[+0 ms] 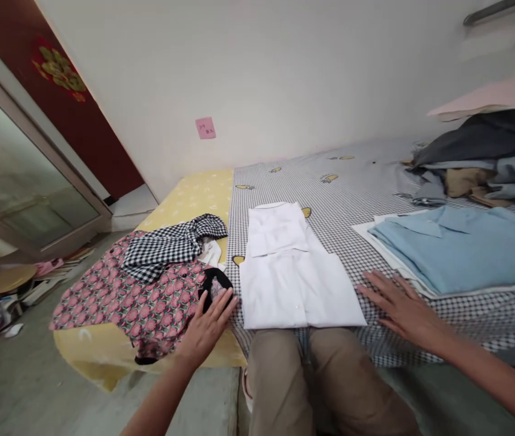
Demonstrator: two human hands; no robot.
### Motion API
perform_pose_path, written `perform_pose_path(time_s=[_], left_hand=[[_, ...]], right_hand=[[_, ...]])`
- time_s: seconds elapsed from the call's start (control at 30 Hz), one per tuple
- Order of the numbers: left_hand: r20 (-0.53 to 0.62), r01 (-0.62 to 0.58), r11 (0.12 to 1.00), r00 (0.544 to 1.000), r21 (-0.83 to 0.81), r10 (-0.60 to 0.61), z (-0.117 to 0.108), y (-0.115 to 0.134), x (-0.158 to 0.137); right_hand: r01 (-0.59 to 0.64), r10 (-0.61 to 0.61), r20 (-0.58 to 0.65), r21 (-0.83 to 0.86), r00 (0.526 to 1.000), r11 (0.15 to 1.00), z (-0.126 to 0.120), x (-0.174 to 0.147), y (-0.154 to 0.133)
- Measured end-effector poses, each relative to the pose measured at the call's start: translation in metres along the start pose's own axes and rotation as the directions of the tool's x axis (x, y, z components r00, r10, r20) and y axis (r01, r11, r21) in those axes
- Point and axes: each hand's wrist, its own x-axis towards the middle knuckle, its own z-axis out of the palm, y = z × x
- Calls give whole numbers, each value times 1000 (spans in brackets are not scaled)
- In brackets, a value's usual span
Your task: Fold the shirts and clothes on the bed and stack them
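Note:
A white shirt lies in front of my knees on the checked bed cover, its sides folded in and a narrower part at the far end. To its left, my left hand is spread flat at the edge of a pink floral garment with black trim. On the other side, my right hand rests with fingers apart on the checked cover, between the white shirt and a stack topped by a folded light blue shirt. Neither hand holds anything.
A black-and-white gingham garment lies on the floral one, over a yellow sheet. Dark and brown clothes are heaped at the right rear. A wall bounds the bed's far side. Books and bags sit on the left floor.

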Motion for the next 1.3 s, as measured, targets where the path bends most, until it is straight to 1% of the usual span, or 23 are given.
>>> perform_pose_path(time_s=[0.1, 0.2, 0.3, 0.37, 0.4, 0.47, 0.53, 0.63, 0.7, 0.77, 0.83, 0.9, 0.93, 1.0, 1.1, 1.2, 1.3], left_hand=[[16, 3, 1000, 1000, 0, -3, 10, 16, 12], [42, -45, 998, 998, -40, 47, 11, 23, 30], [138, -79, 992, 986, -102, 93, 8, 22, 47], [202, -82, 987, 973, -139, 110, 7, 20, 55], [216, -83, 985, 970, -153, 115, 7, 18, 59], [208, -84, 982, 971, -172, 119, 9, 16, 62], [167, -81, 981, 980, -177, 111, 12, 15, 64], [131, -50, 982, 989, -183, 75, 14, 17, 66], [162, -1, 979, 986, -202, 34, 13, 18, 69], [224, 65, 969, 975, -240, -10, 14, 19, 75], [278, 131, 945, 960, -299, -45, 16, 18, 82], [292, 177, 914, 954, -364, -68, 21, 16, 88], [278, 194, 900, 957, -391, -85, 23, 14, 90], [214, 216, 876, 968, -430, -133, 27, 8, 93], [87, 190, 870, 982, -455, -169, 26, -2, 91], [38, 112, 902, 994, -417, -105, 10, -7, 83], [29, 62, 929, 998, -364, -55, -14, 0, 63]], right_hand=[[32, -35, 53, 51, 998, 998, 4, 20, -11], [109, -117, 79, 100, 990, 989, 13, 42, -18], [176, -193, 108, 151, 975, 973, 24, 56, -18], [189, -217, 135, 191, 967, 963, 29, 59, -16], [185, -219, 148, 209, 964, 960, 30, 59, -15], [156, -203, 180, 241, 963, 958, 31, 59, -12], [112, -174, 212, 276, 962, 955, 31, 59, -11], [52, -132, 235, 320, 963, 946, 33, 63, -10], [31, -113, 234, 328, 966, 944, 35, 67, -11], [-18, -65, 240, 327, 969, 945, 38, 73, -14], [-108, 20, 246, 347, 969, 931, 39, 80, -19], [-204, 114, 238, 398, 965, 894, 40, 87, -23], [-243, 156, 228, 432, 961, 869, 39, 90, -25], [-293, 210, 216, 503, 954, 813, 34, 96, -27], [-320, 250, 200, 570, 947, 757, 18, 99, -26], [-303, 232, 197, 580, 953, 756, -5, 91, -26], [-244, 157, 198, 578, 968, 778, -26, 71, -32]])
